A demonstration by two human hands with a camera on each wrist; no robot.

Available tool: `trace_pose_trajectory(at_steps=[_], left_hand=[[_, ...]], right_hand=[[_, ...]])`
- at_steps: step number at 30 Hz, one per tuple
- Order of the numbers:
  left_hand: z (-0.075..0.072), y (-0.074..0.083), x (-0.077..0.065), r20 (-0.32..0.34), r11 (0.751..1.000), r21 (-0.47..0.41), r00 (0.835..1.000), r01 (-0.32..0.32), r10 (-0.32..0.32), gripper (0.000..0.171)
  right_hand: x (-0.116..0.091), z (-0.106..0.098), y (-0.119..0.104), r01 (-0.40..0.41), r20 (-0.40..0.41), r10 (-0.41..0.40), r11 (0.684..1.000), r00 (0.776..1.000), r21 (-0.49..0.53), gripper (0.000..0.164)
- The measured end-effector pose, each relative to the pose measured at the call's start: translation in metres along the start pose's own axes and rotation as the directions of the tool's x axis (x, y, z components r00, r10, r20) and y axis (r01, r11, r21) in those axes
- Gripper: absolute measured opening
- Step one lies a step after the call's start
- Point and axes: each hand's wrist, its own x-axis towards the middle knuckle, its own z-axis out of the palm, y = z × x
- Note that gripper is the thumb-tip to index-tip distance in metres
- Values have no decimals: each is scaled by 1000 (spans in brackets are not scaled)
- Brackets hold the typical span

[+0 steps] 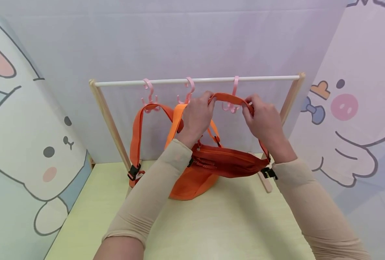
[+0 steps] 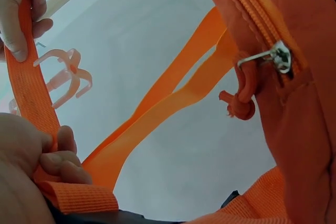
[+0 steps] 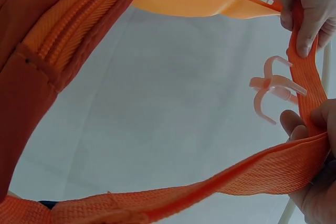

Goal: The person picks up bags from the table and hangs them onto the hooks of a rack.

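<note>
Between my two hands an orange strap (image 1: pixel 226 97) is stretched in front of the right pink hook (image 1: pixel 234 94). My left hand (image 1: pixel 197 117) pinches its left part, and my right hand (image 1: pixel 263 121) grips it further right. Below the strap hangs a dark orange-red waist bag (image 1: pixel 228 159) with a zipper. In the left wrist view the zipper pull (image 2: pixel 281 57) carries a knotted cord. The right wrist view shows the pink hook's prongs (image 3: pixel 273 85) beside the strap, apparently behind it; whether they touch is unclear.
A white rail (image 1: pixel 121 83) on wooden posts (image 1: pixel 109 122) carries several pink hooks. An orange strap with a black buckle (image 1: pixel 134 171) hangs from the left hook (image 1: pixel 149 92). A brighter orange bag (image 1: pixel 189 186) hangs from the middle hook (image 1: pixel 190 88). Beneath is a pale wooden table (image 1: pixel 218 224).
</note>
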Motion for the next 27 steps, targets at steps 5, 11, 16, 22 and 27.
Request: trace_pose_trajectory(at_steps=[5, 11, 16, 22, 27], left_hand=[[2, -1, -1, 18, 1000, 22, 1000, 13, -13, 27], [5, -3, -5, 70, 999, 44, 997, 18, -21, 24], [8, -6, -13, 129, 999, 14, 991, 29, -31, 20], [11, -9, -22, 174, 999, -40, 984, 36, -28, 19], [12, -9, -29, 230, 988, -127, 971, 89, -58, 19]], right_hand=[[-1, 3, 2, -5, 21, 5, 1000, 1000, -1, 22], [-3, 6, 5, -34, 70, 35, 999, 997, -8, 24], [-5, 9, 9, -45, 106, 46, 999, 993, -9, 22], [-6, 12, 13, -61, 128, 60, 998, 990, 0, 22], [-6, 13, 15, -82, 145, 80, 997, 986, 6, 21]])
